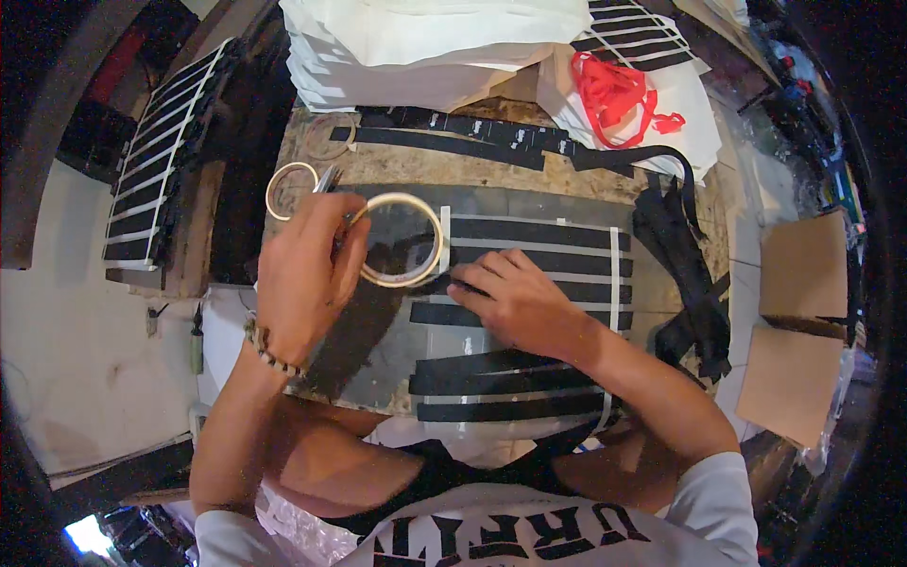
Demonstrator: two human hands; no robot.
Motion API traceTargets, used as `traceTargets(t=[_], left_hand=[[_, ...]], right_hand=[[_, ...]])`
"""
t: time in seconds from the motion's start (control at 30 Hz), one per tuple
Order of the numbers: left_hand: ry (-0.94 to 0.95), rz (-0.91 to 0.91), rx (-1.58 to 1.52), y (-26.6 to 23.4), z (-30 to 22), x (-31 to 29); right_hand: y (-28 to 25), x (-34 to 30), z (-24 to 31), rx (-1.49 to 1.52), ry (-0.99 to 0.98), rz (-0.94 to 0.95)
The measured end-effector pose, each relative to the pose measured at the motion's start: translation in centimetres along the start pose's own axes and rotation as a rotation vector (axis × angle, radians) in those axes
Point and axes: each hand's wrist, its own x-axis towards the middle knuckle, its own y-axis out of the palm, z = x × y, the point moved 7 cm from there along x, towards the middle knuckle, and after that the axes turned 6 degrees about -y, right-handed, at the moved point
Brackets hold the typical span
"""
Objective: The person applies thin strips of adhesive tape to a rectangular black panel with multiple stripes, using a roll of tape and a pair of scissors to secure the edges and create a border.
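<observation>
My left hand (307, 255) is closed on the rim of a nearly used-up roll of pale tape (440, 241), which it holds above the grey work board (378, 354). Metal tips, possibly scissors (327, 179), show just beyond its knuckles. My right hand (524, 298) has its fingers curled at the left end of a black strip (444, 285). More black strips (510, 409) lie in rows across the board. A narrow white tape (614, 274) crosses their right ends, and a short white piece (445, 231) crosses the upper left ends.
Another tape roll (270, 194) lies past my left hand. Long black strips (439, 142) cross the wooden table's back, below a white stack (406, 76) and red ribbon (605, 104). Loose black strips (680, 274) lie at right. Cardboard (803, 269) stands beyond the table.
</observation>
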Motion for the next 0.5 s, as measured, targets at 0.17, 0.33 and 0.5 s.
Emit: traceTargets(t=[0.17,0.33,0.5], left_hand=[[-0.027,0.042,-0.064,0.3,0.1,-1.3],[0.001,0.059,-0.061,1.0,-0.1,-1.3],[-0.037,0.106,-0.089,1.9,0.0,-1.4]], right_hand=[[-0.8,0.2,0.1,0.027,0.029,-0.033],[-0.8,0.3,0.3,-0.026,-0.013,-0.019],[-0.8,0.4,0.2,-0.017,-0.037,-0.050]])
